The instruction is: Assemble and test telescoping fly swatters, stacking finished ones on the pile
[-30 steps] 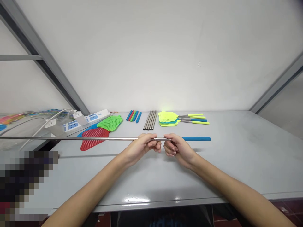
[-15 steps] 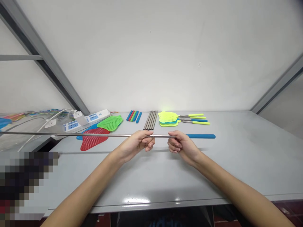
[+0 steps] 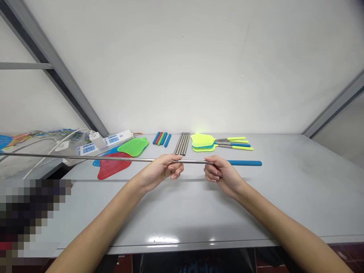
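Both hands hold a long telescopic metal rod [image 3: 195, 162] with a blue handle [image 3: 246, 163], level above the grey table. My left hand [image 3: 165, 170] is closed around the thin section, thumb on top. My right hand [image 3: 220, 172] grips the rod just left of the handle. The rod runs out of view at the left; a blue mesh piece [image 3: 5, 142] shows there, but I cannot tell whether it is joined. Behind it lie red [image 3: 113, 167], green [image 3: 133, 147] and blue [image 3: 96, 163] fly swatter heads. Several metal tubes [image 3: 182, 144] lie beyond my left hand.
Several coloured handle grips [image 3: 162, 139] lie near the wall. To their right is a pile of yellow and blue fly swatters [image 3: 203, 140]. White power strips [image 3: 118, 139] with cables and plastic bags [image 3: 42, 146] occupy the left. Grey table surface [image 3: 307, 182] extends right.
My hands have moved slightly apart along the rod, with a little more metal showing between them. The rod's left part has risen slightly in view.
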Demonstrator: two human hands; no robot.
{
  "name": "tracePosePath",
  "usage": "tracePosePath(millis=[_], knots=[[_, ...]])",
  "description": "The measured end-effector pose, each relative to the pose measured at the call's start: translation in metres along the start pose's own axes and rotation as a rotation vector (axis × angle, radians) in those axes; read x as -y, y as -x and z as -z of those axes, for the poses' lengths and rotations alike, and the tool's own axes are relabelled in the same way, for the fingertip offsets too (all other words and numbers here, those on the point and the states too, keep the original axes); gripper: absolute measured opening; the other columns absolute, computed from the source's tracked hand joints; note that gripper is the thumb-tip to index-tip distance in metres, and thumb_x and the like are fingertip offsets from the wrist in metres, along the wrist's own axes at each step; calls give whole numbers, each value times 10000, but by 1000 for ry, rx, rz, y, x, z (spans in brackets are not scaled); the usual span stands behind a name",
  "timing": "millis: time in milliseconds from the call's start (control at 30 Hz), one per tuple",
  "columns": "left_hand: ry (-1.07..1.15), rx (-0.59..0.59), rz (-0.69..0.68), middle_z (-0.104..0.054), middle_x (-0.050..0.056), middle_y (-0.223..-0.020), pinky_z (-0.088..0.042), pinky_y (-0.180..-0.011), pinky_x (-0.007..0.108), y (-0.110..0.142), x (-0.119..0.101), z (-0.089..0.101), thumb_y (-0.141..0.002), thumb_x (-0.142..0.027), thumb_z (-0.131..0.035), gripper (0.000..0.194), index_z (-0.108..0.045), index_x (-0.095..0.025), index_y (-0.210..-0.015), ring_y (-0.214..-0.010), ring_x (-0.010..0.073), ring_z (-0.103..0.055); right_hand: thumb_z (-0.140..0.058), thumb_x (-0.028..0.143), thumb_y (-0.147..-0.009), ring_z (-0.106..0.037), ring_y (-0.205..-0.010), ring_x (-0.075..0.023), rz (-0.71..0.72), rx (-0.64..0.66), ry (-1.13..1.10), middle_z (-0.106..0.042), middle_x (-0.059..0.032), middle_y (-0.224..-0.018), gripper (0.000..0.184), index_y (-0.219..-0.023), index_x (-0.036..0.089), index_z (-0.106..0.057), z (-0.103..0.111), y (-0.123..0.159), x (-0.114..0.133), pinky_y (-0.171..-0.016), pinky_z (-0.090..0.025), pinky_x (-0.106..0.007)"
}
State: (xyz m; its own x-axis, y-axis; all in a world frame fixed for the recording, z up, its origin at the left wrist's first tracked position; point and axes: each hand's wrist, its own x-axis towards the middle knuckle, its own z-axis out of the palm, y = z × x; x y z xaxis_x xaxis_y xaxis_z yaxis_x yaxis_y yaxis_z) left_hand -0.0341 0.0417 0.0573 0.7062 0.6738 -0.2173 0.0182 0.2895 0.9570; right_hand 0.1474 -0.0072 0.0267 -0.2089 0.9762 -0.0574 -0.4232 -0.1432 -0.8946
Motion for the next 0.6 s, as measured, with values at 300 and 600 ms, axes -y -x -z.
tracePosePath(millis=[300, 600], knots=[[-15, 6, 9, -382, -20, -441, -287, -478, 217, 2, -2, 3, -795, -267, -369, 379, -254, -171, -447, -454, 78, -360, -453, 269, -734, -175, -379, -59, -7, -5, -1, -150, 63, -387, 394, -408, 170, -254, 2, 0, 1, -434, -168, -253], [-28, -6, 7, -379, -19, -446, -276, -467, 209, 4, -4, 9, -792, -275, -385, 379, -268, -166, -449, -464, 77, -367, -444, 245, -741, -176, -378, -59, -9, -16, -6, -155, 63, -385, 389, -413, 171, -249, 2, 0, 2, -440, -150, -256]])
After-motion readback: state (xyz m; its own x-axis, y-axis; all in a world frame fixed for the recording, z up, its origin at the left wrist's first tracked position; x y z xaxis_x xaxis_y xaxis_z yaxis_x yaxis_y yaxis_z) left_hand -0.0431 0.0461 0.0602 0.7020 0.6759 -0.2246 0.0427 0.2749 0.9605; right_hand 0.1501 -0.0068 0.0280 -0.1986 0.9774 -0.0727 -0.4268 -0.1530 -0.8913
